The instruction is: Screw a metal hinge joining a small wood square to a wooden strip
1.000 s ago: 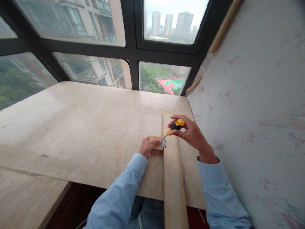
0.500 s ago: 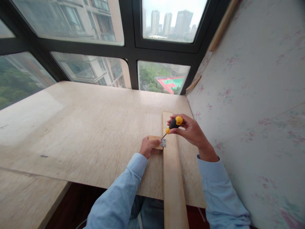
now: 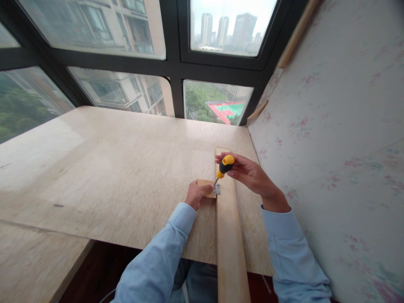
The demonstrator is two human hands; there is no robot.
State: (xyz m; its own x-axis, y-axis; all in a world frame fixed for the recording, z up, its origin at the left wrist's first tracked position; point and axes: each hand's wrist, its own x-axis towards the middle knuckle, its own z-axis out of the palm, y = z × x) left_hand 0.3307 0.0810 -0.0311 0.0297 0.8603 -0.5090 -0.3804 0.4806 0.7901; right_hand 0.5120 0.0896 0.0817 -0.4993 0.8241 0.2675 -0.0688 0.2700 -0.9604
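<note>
My right hand (image 3: 249,172) is closed around a screwdriver (image 3: 224,166) with a yellow and black handle. Its tip points down at a small metal hinge (image 3: 216,190). The hinge joins a long wooden plank (image 3: 229,235) to a small wooden block (image 3: 206,186). My left hand (image 3: 197,195) is closed on that block, pressing it against the plank's left side. Both pieces lie on a marble-patterned tabletop (image 3: 110,176).
A wall with faded flowered paper (image 3: 331,139) rises close on the right of the plank. Dark-framed windows (image 3: 176,71) run along the table's far edge. The plank overhangs the near table edge above my lap. A lower surface (image 3: 34,261) sits at bottom left.
My right hand has tilted the screwdriver more upright and shifted the handle left. The left hand, block and plank have stayed still.
</note>
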